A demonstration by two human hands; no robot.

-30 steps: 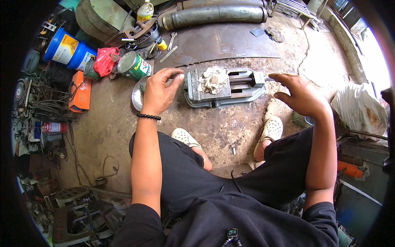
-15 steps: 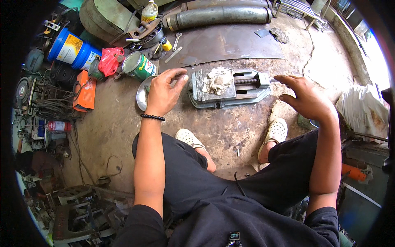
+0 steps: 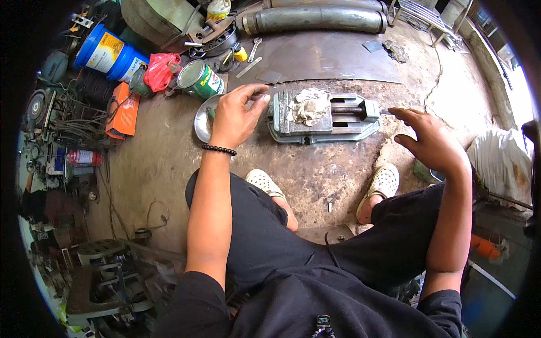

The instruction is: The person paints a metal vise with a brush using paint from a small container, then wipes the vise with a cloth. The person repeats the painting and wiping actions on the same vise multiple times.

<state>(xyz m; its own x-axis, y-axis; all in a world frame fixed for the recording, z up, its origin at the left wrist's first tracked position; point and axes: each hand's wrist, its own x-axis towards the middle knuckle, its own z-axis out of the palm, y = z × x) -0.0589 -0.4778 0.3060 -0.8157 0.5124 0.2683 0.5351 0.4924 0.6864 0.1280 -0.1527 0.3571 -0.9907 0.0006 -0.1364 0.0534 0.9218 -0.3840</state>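
A grey machine vise (image 3: 284,125) lies on the floor in front of me, its threaded screw running toward the right. On its flat left part sits a crumpled whitish rag (image 3: 309,107). My left hand (image 3: 239,115), with a black bead bracelet at the wrist, hovers by the vise's left end; a gap separates thumb and curled fingers, and I see nothing held. Above the floor past the vise's right end is my right hand (image 3: 431,139), fingers stretched and thumb apart. Its fingertips overlap the screw's outer end in view; whether they touch it I cannot tell.
Partly behind my left wrist is a shiny metal bowl (image 3: 203,125). A green can (image 3: 197,79), red plastic bag (image 3: 162,70), blue pails (image 3: 98,50) and orange machine (image 3: 123,110) stand left. Beyond lie a wrench (image 3: 255,49), metal sheet (image 3: 332,56) and thick pipes (image 3: 315,21).
The whole view has shifted a little, so the scene sits farther right. Both hands keep about the same pose and place beside the vise.
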